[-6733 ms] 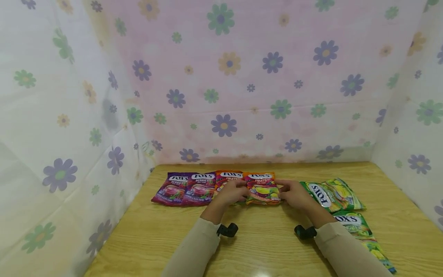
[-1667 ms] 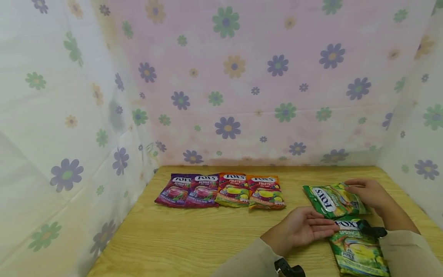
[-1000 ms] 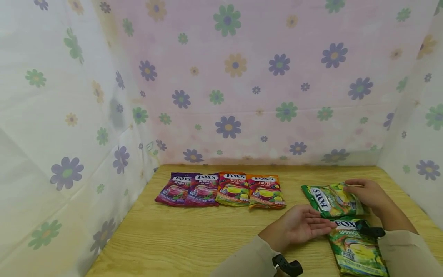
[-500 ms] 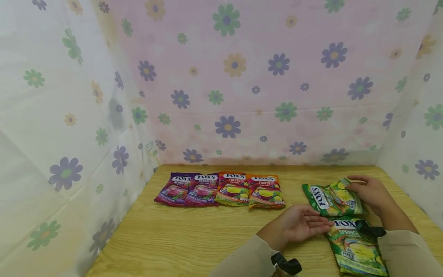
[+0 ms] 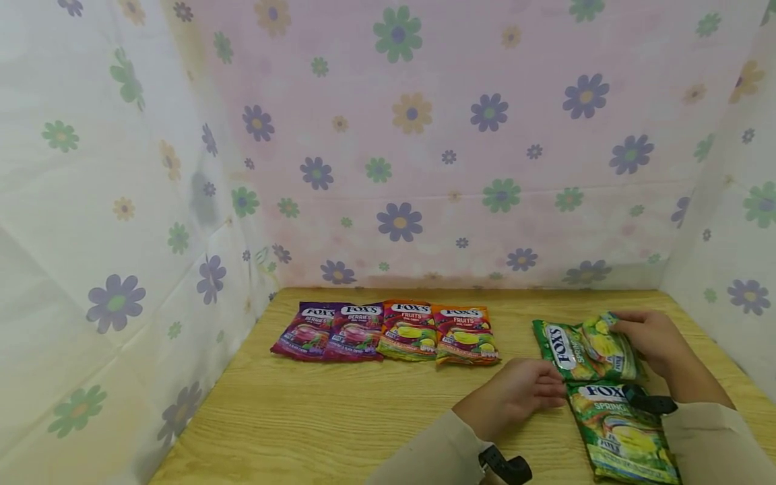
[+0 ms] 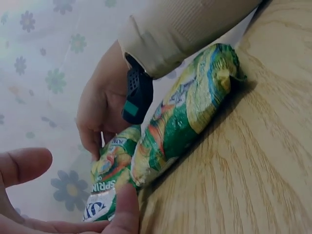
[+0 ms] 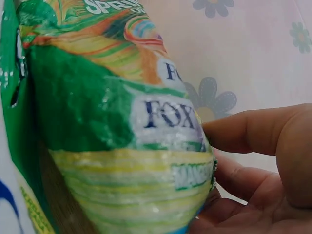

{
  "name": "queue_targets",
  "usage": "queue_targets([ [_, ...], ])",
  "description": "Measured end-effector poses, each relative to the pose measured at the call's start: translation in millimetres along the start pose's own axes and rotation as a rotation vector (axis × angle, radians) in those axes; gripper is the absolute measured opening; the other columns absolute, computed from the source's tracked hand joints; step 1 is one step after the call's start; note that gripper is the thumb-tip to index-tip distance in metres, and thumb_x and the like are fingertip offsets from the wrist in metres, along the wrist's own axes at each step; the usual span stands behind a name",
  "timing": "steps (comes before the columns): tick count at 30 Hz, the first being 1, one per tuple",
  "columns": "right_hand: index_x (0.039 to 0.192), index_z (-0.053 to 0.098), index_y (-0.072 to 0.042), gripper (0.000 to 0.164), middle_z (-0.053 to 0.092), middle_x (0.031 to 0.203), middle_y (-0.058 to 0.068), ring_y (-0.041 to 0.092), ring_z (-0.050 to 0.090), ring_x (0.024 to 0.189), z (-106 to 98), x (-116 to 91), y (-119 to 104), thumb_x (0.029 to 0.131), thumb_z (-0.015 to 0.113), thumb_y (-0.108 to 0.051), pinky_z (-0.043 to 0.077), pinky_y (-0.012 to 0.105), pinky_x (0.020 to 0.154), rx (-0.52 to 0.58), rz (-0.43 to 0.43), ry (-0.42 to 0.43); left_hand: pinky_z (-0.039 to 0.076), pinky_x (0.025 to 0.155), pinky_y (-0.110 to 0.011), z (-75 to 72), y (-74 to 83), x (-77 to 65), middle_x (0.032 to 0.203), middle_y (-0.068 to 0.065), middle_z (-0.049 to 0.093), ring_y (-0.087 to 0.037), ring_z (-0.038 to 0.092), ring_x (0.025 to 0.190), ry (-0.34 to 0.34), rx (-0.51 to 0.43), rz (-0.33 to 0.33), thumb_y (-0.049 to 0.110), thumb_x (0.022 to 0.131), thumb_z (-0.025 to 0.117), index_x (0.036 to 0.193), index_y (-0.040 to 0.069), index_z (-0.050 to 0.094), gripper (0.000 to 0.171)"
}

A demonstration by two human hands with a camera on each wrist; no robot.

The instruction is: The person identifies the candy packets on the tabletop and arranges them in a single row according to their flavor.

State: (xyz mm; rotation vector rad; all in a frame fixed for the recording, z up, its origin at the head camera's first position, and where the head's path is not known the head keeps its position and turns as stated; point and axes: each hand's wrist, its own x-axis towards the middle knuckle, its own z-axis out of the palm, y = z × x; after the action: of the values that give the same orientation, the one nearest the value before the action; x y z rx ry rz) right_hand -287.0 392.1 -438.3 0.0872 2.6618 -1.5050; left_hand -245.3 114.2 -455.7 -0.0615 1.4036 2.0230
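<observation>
A green FOX'S Spring candy bag [image 5: 588, 350] lies sideways at the right of the table, its lettering turned. My right hand [image 5: 655, 340] grips its far right end; the thumb and fingers [image 7: 243, 131] meet the bag's edge in the right wrist view. Just in front lies a second green candy bag [image 5: 627, 431], upright to me and partly under my right wrist and sleeve. My left hand [image 5: 518, 394] is beside the place where the two green bags meet, fingers extended. In the left wrist view a fingertip [image 6: 126, 207] overlaps the sideways bag.
Two purple Berries candy bags [image 5: 354, 333] and two orange Fruits candy bags [image 5: 465, 337] form an overlapping row at the back left of the wooden table [image 5: 339, 417]. Flowered cloth [image 5: 424, 256] walls in the back and both sides.
Both hands have come from the orange bags to the green ones. Lately the left hand drew back left, and the sideways green bag shifted slightly and turned straighter above the nearer one.
</observation>
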Motion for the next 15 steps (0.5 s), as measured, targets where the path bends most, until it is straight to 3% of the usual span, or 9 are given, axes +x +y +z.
queue_targets([
  [3, 0.156, 0.017, 0.019, 0.065, 0.033, 0.146, 0.045, 0.000, 0.061, 0.090, 0.6, -0.1, -0.6, 0.112, 0.039, -0.024, 0.061, 0.031, 0.077, 0.050, 0.000, -0.024, 0.057, 0.101, -0.047, 1.3, 1.4, -1.3, 0.111, -0.019, 0.070, -0.030, 0.071, 0.103, 0.038, -0.016, 0.006, 0.009, 0.092, 0.064, 0.111, -0.006, 0.069, 0.024],
  [8, 0.154, 0.005, 0.022, 0.065, 0.051, 0.128, 0.032, 0.008, 0.067, 0.086, 1.0, -0.7, -3.2, 0.111, 0.035, -0.016, 0.062, 0.035, 0.075, 0.089, -0.011, -0.052, 0.048, 0.112, -0.054, -2.7, 1.6, 2.5, 0.122, -0.027, 0.065, -0.041, 0.065, 0.120, 0.021, -0.103, -0.018, 0.009, 0.095, 0.062, 0.121, -0.008, 0.063, 0.032],
  [15, 0.154, 0.001, 0.023, 0.066, 0.051, 0.127, 0.026, -0.001, 0.063, 0.086, 0.1, -1.4, -5.4, 0.112, 0.034, -0.017, 0.061, 0.030, 0.075, 0.112, -0.038, -0.009, 0.042, 0.116, -0.058, -7.9, 0.2, 5.7, 0.124, -0.032, 0.063, -0.048, 0.060, 0.126, 0.010, -0.182, -0.019, 0.009, 0.092, 0.062, 0.129, -0.015, 0.056, 0.044],
])
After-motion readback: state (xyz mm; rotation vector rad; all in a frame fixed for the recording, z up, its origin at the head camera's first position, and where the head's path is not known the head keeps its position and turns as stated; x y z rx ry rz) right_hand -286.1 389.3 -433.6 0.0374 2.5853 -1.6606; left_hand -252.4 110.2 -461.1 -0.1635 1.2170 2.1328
